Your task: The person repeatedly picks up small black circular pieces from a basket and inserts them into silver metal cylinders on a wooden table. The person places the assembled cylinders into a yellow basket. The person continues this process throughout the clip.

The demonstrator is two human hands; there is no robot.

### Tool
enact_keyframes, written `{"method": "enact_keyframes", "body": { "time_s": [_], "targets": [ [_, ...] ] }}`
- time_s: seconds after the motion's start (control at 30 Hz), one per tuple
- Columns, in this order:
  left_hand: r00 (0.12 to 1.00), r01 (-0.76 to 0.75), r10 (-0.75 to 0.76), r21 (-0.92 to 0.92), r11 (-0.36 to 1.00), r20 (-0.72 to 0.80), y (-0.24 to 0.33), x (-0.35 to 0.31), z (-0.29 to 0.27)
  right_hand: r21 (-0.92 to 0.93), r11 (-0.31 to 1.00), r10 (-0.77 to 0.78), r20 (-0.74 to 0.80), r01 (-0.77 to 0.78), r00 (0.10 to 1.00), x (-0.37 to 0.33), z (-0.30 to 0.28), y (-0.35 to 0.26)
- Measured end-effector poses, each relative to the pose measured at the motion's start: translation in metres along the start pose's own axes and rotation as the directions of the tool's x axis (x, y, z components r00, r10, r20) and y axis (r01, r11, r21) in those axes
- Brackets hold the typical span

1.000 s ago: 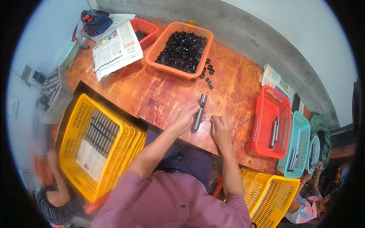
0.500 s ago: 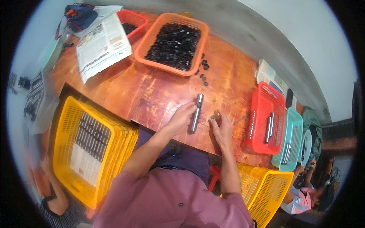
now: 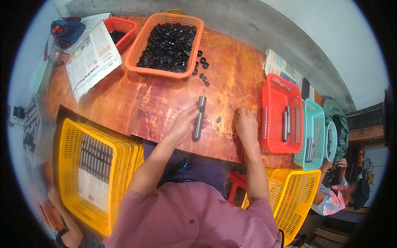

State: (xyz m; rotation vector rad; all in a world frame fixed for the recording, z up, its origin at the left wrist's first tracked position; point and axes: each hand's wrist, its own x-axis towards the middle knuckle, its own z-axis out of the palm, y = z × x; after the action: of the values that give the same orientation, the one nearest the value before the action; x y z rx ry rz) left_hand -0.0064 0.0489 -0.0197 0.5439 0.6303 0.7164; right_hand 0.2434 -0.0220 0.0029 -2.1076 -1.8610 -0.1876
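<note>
My left hand point(image 3: 186, 125) is closed around a shiny metal rod point(image 3: 198, 129) with a dark notch or band near its upper end. The rod stands out at a slant above the table's front edge. To its right, my right hand point(image 3: 247, 126) is closed in a pinch on a thin pointed tool point(image 3: 234, 110), whose dark tip shows past the fingers; the rest is hidden. A small dark disc point(image 3: 218, 120) lies on the table between my hands.
An orange basket point(image 3: 131, 62) of black parts stands at the back, loose ones point(image 3: 205, 65) beside it. At right are a red basket point(image 3: 269, 146) and a green basket point(image 3: 321, 124) holding metal rods. Yellow crates point(image 3: 66, 165) flank me. People work at both sides.
My right hand has let go of the small dark disc, which now lies on the table. It has picked up the thin tool that lay to its right. My left hand still holds the rod.
</note>
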Motion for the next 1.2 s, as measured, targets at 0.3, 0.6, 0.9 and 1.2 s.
{"method": "enact_keyframes", "body": {
  "time_s": [0.3, 0.6, 0.9, 1.2],
  "targets": [
    [0.998, 0.03, -0.037, -0.14, 0.99, -0.048, -0.009, -0.009, 0.002, 0.581, 0.702, 0.33, 0.247, -0.412, 0.911, 0.01, -0.016, -0.012],
    [0.997, 0.022, -0.018, -0.061, 0.998, 0.07, -0.026, -0.018, 0.02, 0.88, -0.293, 0.234, 0.446, -0.375, 0.864, -0.011, -0.024, -0.057],
    [0.997, 0.017, -0.014, -0.029, 0.999, 0.081, -0.029, -0.017, 0.016, 0.969, 0.058, 0.27, 0.217, -0.241, 0.938, -0.023, -0.028, -0.075],
    [0.997, 0.013, -0.01, -0.044, 0.999, 0.077, -0.031, -0.016, 0.014, 0.935, 0.284, 0.239, 0.145, -0.212, 0.96, -0.027, -0.038, -0.082]
  ]
}}
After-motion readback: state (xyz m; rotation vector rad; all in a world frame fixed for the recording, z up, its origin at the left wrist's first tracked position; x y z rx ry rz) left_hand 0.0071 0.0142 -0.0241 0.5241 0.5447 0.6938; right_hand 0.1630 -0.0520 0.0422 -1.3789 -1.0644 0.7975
